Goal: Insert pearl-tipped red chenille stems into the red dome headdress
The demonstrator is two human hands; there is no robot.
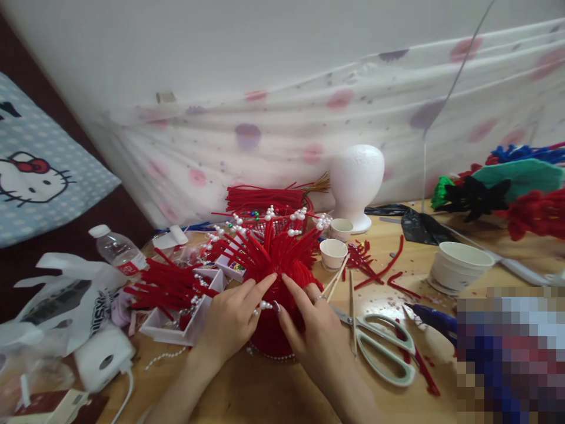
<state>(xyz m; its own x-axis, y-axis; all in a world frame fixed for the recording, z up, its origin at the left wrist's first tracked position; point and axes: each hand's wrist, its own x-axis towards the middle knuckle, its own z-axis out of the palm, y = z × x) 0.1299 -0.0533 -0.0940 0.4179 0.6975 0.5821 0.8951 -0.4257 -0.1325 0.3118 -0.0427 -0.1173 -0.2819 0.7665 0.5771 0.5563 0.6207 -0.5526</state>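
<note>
A red headdress point(273, 333) of fuzzy pipe cleaners stands on the table in front of me, its upper strands fanned out and tipped with white pearl beads point(298, 214). A string of small pearls runs along its bottom edge. From the left, my left hand point(233, 321) grips it, index finger pressed on the middle of the front. My right hand point(315, 324) holds the right side, with its index fingertip close to the left one and its thumb lower down. Between the hands sits a small cluster of pearls point(265, 305). The far-side fingers are partly hidden.
Scissors point(386, 347) and wooden sticks point(352, 306) lie at right, near paper cups point(461, 265) and a glue gun point(430, 318). White boxes point(172, 330) with red pipe cleaners and a bottle point(117, 250) are at left. A foam head point(356, 185) stands behind.
</note>
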